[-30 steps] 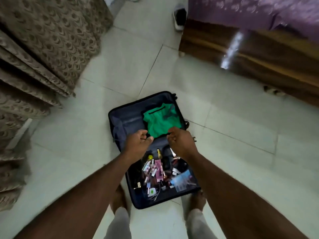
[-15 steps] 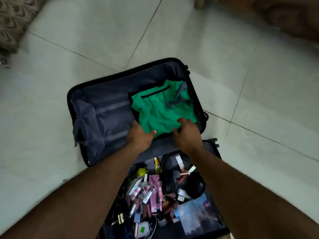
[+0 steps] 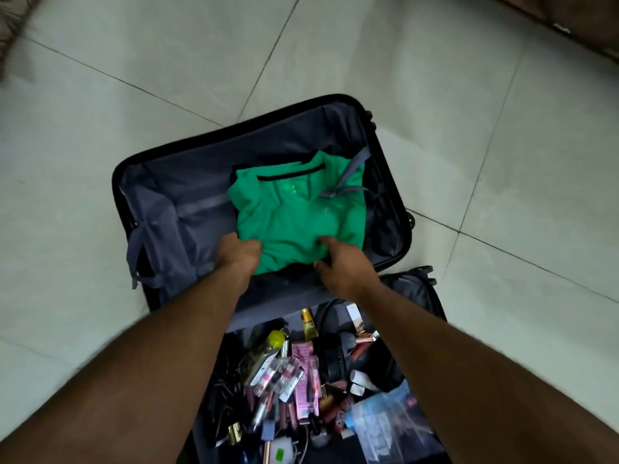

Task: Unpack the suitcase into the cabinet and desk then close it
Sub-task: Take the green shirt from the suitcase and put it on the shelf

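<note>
Green cotton, folded, was what we had in front of us: the green shirt point(image 3: 294, 222) lay in the far half of the open suitcase point(image 3: 167, 209), toward its two o'clock corner, with a grey strap point(image 3: 351, 175) resting loose across its collar end. Our left hand point(image 3: 236, 254) gripped the near edge of the fold at about seven o'clock of the shirt, fingers curled into the cloth; our right hand point(image 3: 338, 264) was at five o'clock, thumb on top and fingers tucked under the hem, so both were clamped on the same garment. To do this lift well, we judged it best to slide the fingers further beneath the fold so the whole stack rose flat, and to draw it toward six o'clock first so the collar slipped free of the strap instead of dragging it. Keeping both hands level would have spared the fold. The near half, at six o'clock, held a jumble of cosmetics point(image 3: 294, 380) and a clear pouch point(image 3: 385, 426), all yet to be moved, so the task was barely started on the pale floor tiles point(image 3: 502, 162).
</note>
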